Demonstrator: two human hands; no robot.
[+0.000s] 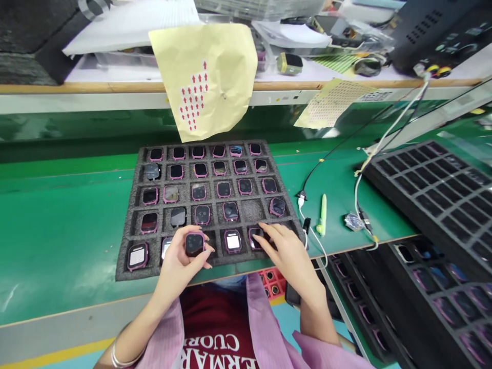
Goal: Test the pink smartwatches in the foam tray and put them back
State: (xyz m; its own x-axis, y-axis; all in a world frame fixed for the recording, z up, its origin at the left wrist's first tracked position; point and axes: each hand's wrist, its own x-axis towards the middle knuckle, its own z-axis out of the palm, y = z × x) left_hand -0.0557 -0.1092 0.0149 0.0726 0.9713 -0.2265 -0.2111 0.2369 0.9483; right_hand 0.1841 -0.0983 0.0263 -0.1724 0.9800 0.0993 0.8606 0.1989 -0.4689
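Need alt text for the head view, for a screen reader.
A person's left hand holds a watch over a foam tray of similar watches, while the right hand touches another watch in the near row. The tray lies on a green bench; a yellow sheet with red arrows hangs from the shelf behind.
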